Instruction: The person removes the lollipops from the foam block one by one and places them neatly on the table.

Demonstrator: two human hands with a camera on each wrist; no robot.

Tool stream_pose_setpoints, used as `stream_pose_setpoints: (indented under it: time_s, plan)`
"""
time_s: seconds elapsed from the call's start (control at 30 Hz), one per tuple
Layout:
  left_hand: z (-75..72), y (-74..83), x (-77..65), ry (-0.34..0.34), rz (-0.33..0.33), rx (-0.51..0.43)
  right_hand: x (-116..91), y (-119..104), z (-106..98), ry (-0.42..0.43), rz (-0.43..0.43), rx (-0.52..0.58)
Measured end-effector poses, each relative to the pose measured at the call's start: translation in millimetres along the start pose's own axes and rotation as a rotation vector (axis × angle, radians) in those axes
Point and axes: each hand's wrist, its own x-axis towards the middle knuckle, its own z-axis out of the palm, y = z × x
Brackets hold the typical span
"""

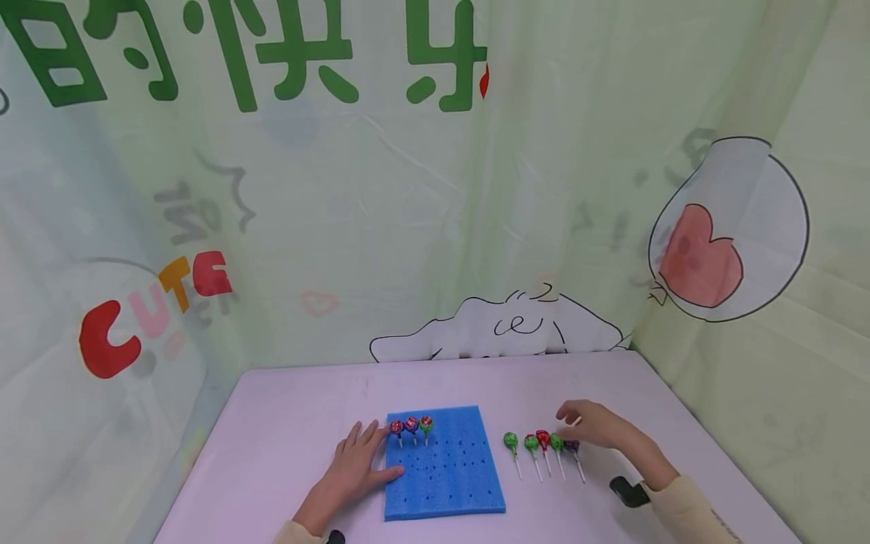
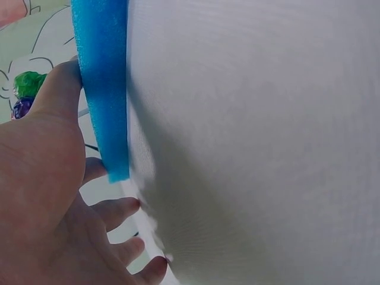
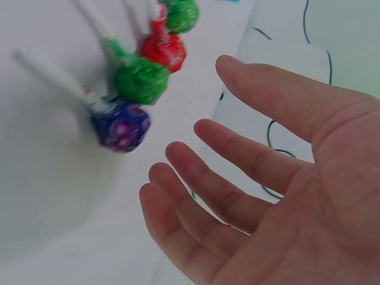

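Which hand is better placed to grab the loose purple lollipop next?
Probably the right hand: empty and beside the purple lollipop, while the left hand is farther away, touching the blue foam board.

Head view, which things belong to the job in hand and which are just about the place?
Part of the job: blue foam board, three lollipops standing in it, five lollipops lying beside it, left hand, right hand.
Just surroundings: table, printed curtain, black wrist device.
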Motion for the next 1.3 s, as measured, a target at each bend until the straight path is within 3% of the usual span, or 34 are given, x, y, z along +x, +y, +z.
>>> stream_pose_setpoints:
  time_s: [0.37,0.93,1.3]
  plan:
    - [0.6,-1.3,1.2,0.001,0.000,0.004,-1,-36,9,0.115,-0.066,-0.008]
    - [-4.3,3.4,-3.3,-0.001,0.003,-0.008,8,-95,53,0.312,-0.224,0.061]
    - [-4.8,2.8,-2.9,0.003,0.010,0.000,12,-126,78,0.393,-0.279,0.028]
